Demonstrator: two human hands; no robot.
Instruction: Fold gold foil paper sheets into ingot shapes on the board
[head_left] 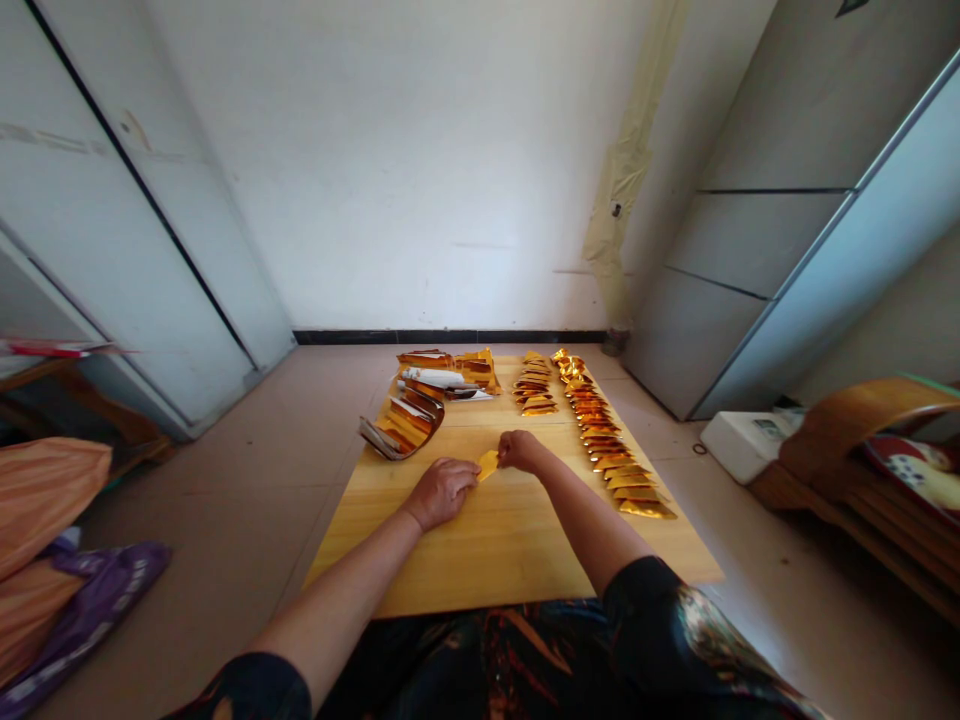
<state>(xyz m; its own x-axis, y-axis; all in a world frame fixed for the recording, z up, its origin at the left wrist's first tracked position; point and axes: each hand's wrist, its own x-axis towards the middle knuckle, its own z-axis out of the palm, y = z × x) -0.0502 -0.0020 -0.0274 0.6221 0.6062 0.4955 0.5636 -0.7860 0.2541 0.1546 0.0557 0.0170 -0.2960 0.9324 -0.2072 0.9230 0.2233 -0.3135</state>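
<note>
Gold paper piece (488,464): small, yellow-gold, held just above the desk (525,560) near its middle, between both hands. The long axis runs from about 8 o'clock to 2 o'clock, with the far tip at the 2 o'clock end. I cannot tell whether it touches the wood.

Left hand (442,490): knuckles up, fingers curled, pinching the 8 o'clock end of the piece. Right hand (519,450): closed on the 2 o'clock end, with the wrist coming in from 5 o'clock.

Edges and open room:
- The near half of the desk, at 6 o'clock from the hands, is bare wood to the front edge, crossed only by the two forearms.
- At 3 o'clock a long row of folded gold pieces (607,450) follows the right edge from the far corner to about mid-length. It is near the right hand but apart from it.
- At 12 to 1 o'clock there is a short row of folded pieces (535,385), well apart from the hands.
- At 11 o'clock a curved stack of gold sheets (405,425) sits at the left edge, with a loose pile (450,372) behind it at the far edge.
- A strip of clear wood lies between the hands and these stacks.

Off the desk there are bags (45,490) on the floor at 9 o'clock, and a white box (742,440) and a wooden chair (855,430) at 3 o'clock.
</note>
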